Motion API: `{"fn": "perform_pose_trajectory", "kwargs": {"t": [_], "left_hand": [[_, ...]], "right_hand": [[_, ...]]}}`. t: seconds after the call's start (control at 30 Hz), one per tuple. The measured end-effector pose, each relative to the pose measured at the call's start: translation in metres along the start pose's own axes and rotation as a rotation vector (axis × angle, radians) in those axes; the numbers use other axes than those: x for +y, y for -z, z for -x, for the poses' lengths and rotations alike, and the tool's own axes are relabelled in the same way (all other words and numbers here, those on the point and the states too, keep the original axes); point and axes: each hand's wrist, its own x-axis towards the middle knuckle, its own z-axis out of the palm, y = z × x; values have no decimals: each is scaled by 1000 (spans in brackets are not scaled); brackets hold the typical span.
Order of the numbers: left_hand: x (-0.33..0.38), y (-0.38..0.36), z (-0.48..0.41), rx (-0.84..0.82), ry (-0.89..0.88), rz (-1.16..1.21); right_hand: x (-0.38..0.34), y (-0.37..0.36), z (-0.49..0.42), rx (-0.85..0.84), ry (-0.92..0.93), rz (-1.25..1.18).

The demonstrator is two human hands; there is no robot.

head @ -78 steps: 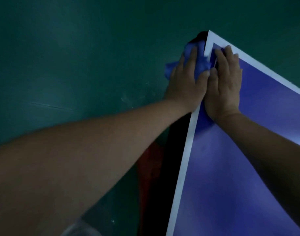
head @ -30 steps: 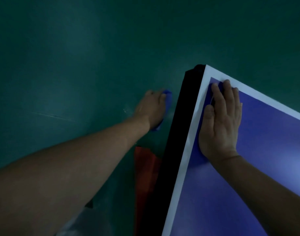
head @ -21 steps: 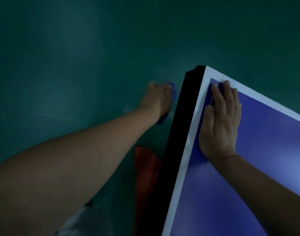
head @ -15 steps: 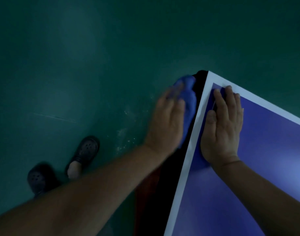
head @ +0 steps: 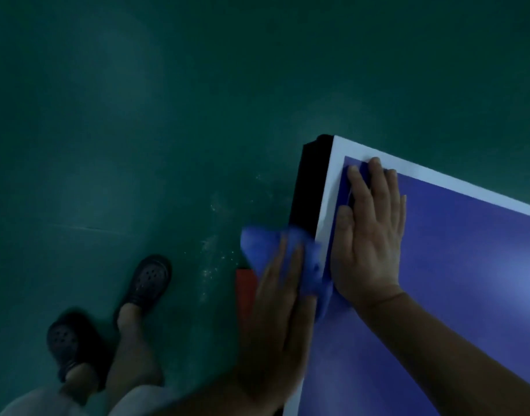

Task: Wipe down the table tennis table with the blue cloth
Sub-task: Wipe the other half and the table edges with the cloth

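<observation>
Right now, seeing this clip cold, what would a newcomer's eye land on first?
The bright blue table tennis table with its white border fills the right side. At its left edge the left hand presses the blue cloth against the rim, while the right hand lies flat on top near the corner. Lower left, two dark clogs stand on the green floor.

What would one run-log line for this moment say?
step: side-edge wipe | left hand: pressing blue cloth against table tennis table edge | right hand: flat on tabletop near corner | view: dim, blurred
</observation>
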Motion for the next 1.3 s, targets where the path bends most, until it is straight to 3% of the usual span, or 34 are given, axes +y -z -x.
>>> {"fn": "perform_pose_trajectory", "kwargs": {"t": [0.07, 0.2, 0.3, 0.43, 0.53, 0.63, 0.7, 0.77, 0.8, 0.9, 0.97, 1.13, 1.3], "left_hand": [[-7, -8, 29, 29, 55, -106], [35, -9, -23, 201, 219, 14], [44, 3, -97, 170, 129, 50], [60, 13, -162, 174, 156, 68], [57, 9, -140, 200, 93, 59], [40, 7, -78, 113, 43, 35], [37, 10, -60, 63, 97, 57], [45, 15, -78, 47, 177, 103], [51, 18, -97, 53, 209, 126], [64, 30, -169, 27, 222, 143], [65, 43, -215, -100, 219, 92], [68, 79, -264, -765, 266, -13], [70, 85, -305, -1171, 85, -70]], "right_hand": [[-1, 0, 1, -7, -2, 3], [-2, 2, 1, -6, 9, 6], [-1, 2, 1, -9, 0, 6], [2, 3, 2, 0, 24, -5], [2, 4, 1, 8, 33, -12], [2, 4, 2, 27, 13, -37], [-1, 6, -5, 140, -306, -146], [-5, 8, -28, 264, -873, -314], [-6, 9, -42, 277, -1063, -331], [-7, 7, -60, 243, -1214, -242], [-14, 6, -62, 235, -1242, -216], [-21, 5, -68, 276, -1289, -143], [-19, 0, -63, 337, -1266, -111]]}}
